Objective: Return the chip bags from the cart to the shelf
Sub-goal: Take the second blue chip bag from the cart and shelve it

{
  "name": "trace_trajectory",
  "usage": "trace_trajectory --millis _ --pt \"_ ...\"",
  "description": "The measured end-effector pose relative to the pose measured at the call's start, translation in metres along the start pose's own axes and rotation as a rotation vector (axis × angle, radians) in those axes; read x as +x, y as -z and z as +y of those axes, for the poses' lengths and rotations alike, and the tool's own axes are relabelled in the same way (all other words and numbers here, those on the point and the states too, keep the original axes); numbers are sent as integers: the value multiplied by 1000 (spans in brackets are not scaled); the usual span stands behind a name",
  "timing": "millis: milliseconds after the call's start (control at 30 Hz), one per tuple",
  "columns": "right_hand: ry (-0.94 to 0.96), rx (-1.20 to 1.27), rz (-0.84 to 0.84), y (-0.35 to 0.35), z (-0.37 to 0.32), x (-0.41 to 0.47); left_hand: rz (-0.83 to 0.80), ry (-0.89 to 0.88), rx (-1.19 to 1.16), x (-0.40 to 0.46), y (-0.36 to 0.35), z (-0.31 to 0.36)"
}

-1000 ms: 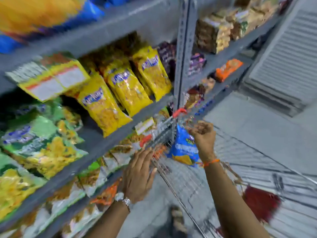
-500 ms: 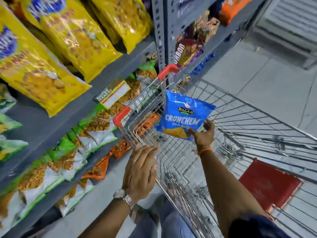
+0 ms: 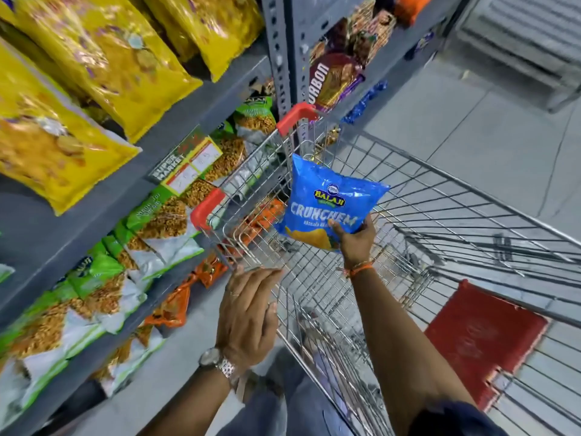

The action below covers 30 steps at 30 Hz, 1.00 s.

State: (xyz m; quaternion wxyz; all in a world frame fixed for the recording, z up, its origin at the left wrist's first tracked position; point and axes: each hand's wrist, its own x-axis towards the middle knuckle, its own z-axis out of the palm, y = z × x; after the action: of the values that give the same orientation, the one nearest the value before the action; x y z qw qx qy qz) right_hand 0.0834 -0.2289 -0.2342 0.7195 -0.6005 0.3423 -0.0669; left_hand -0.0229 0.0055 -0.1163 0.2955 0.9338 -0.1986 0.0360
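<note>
The right hand (image 3: 355, 243) holds a blue chip bag (image 3: 330, 206) by its lower right corner, with the thumb on the front and the other fingers behind it. The bag is upright, with its printed front toward the camera, and it hangs in the air above the front part of the wire cart (image 3: 440, 221), not touching the wires. An orange thread is tied around the right wrist.

The left hand (image 3: 248, 316) is released and flat, with the fingers straight and close together. The fingertips reach the near edge of the small folding basket at the cart's front; I cannot tell if they really touch the wire. A metal watch (image 3: 220, 365) is on the left wrist.

The cart stands just beside the grey shelf (image 3: 103, 199), and its two red corner caps (image 3: 206, 207) are next to the shelf edge. A red plastic flap (image 3: 481, 341) lies in the cart on the right side.

On the upper shelf board there are large yellow snack bags (image 3: 103, 58), leaning forward. On the board below are green and white snack bags (image 3: 151, 228), and a yellow price label (image 3: 188, 165) hangs on the shelf edge. Lower down some orange bags (image 3: 176, 306) are visible. Beyond the upright post, a purple biscuit pack (image 3: 333, 77) stands on another shelf section. The floor is grey tile.
</note>
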Motion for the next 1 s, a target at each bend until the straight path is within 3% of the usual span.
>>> trace_trajectory --millis 267,433,500,667,800,1000 --pt "51 -33 -93 -11 -41 -36 -237 4 184 3 28 7" --pt "201 -45 -125 -18 -100 -84 -373 -40 273 -5 58 17" --pt "286 -35 -148 -23 -140 -110 -351 -29 290 -4 86 29" --pt "457 63 -283 -47 -262 -175 -120 23 276 12 181 60" --pt "591 143 -446 -76 -358 -227 172 45 295 11 270 72" --pt "754 233 -681 -132 -462 -308 514 8 484 -4 387 67"
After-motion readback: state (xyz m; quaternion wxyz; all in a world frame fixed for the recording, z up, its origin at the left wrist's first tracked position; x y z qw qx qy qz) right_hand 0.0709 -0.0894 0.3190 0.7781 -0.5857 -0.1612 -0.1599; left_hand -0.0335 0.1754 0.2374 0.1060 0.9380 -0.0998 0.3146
